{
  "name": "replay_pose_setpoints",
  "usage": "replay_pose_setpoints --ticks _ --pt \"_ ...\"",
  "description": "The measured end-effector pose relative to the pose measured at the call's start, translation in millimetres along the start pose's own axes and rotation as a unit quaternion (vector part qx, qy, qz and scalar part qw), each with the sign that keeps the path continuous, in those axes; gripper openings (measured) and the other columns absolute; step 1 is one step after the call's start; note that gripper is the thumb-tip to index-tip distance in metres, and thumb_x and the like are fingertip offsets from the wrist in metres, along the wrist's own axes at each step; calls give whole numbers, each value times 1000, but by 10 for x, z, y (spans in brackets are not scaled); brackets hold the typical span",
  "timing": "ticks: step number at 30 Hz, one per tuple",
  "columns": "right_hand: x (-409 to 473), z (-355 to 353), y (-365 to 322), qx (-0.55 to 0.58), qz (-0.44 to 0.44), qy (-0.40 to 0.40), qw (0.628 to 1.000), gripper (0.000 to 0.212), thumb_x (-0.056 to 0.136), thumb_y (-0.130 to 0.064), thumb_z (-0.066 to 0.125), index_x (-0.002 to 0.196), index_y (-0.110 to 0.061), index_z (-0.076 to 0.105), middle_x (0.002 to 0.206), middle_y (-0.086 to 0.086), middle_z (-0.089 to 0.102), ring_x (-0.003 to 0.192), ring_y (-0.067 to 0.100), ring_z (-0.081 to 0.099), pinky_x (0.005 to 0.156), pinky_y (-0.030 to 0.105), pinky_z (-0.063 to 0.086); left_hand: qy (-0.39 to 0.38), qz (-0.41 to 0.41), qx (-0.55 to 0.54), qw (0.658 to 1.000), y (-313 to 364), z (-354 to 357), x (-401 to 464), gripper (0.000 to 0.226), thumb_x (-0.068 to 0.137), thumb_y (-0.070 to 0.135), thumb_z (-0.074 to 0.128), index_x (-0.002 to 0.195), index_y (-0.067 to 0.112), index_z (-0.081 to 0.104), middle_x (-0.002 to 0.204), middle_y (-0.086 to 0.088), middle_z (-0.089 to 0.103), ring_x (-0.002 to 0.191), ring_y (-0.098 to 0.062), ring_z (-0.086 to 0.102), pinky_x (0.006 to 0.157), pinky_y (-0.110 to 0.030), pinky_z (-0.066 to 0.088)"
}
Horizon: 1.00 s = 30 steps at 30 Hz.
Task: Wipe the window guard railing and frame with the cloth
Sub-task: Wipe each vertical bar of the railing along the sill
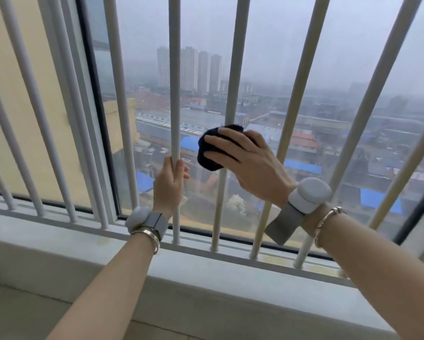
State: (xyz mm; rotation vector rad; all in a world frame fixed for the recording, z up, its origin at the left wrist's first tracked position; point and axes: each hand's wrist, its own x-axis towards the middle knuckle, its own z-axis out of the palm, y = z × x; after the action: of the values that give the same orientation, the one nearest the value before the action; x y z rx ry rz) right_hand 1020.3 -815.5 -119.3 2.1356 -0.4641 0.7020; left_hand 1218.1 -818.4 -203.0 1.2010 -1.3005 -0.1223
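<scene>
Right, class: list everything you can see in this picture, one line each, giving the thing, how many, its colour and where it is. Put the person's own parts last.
vertical bars: about a dozen in view, white, across the window from sill to top
bottom rail: one, white, along the sill under the bars
window frame: one, dark, left of centre
sill: one, pale grey, below the rail
cloth: one, dark navy, bunched round a centre bar
wrist devices: two, pale grey, one on each wrist
bracelets: two, metal, one on each forearm
left hand: grips a bar left of the cloth
right hand: holds the cloth against the bar
</scene>
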Motion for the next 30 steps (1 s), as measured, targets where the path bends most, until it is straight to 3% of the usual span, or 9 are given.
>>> replay_pose_setpoints --ticks 3,10,12,16,18,20,24,27,30 --pt "100 76 91 -37 12 -4 999 37 93 -13 50 129 -21 55 143 0 46 136 22 32 110 43 22 4 -18 -10 1000 -88 54 -111 18 99 27 37 104 14 48 80 -3 64 67 -4 63 67 -27 52" --pt "-472 741 -522 -28 18 -77 996 33 95 -29 45 124 -20 58 140 0 48 138 24 28 115 49 9 -7 -26 0 1000 -255 89 -220 25 99 31 35 104 12 50 68 6 56 59 -13 61 67 -42 54" --pt "-715 894 -684 -32 -6 -95 995 37 94 -27 45 129 -23 55 143 -3 45 139 23 24 114 49 10 -6 -18 14 1000 -270 75 -190 28 98 32 35 104 10 51 67 6 56 59 -12 61 67 -42 54" --pt "-1104 1000 -992 -10 -59 -191 980 52 76 -19 69 126 -27 57 143 -6 45 136 22 24 106 43 23 -24 -39 2 999 -235 49 -189 21 99 31 36 101 14 49 70 6 57 63 -9 62 71 -40 55" --pt "-1139 963 -1013 41 -94 -174 979 40 74 -15 74 112 -26 65 136 -6 52 130 22 33 98 39 30 -39 -48 0 998 -226 22 -218 17 99 29 36 104 19 49 74 7 58 68 -9 63 74 -36 55" --pt "-1049 835 -902 76 -108 -126 983 26 84 -8 62 106 -22 66 133 -4 54 126 25 40 94 38 33 -54 -57 19 997 -279 21 -296 19 99 30 36 106 20 50 79 9 60 77 -10 64 78 -37 53" --pt "-658 513 -588 65 -23 -22 997 40 93 -1 37 120 -19 61 139 -1 50 131 24 36 100 40 29 -62 -65 37 995 -488 -28 -593 16 99 26 38 105 18 50 88 6 62 84 -14 64 81 -41 51" --pt "-570 569 -534 -5 34 -34 999 45 91 -4 46 132 -22 51 148 -1 39 140 23 25 113 45 14 -53 -68 33 996 -525 -12 -645 20 99 25 38 110 14 50 93 4 63 87 -15 64 81 -40 52" --pt "-750 808 -810 17 61 -80 995 52 93 -14 50 144 -19 37 152 2 31 143 26 15 116 50 6 -46 -63 43 996 -529 10 -636 20 99 25 38 109 12 50 91 4 63 84 -15 64 78 -37 51"
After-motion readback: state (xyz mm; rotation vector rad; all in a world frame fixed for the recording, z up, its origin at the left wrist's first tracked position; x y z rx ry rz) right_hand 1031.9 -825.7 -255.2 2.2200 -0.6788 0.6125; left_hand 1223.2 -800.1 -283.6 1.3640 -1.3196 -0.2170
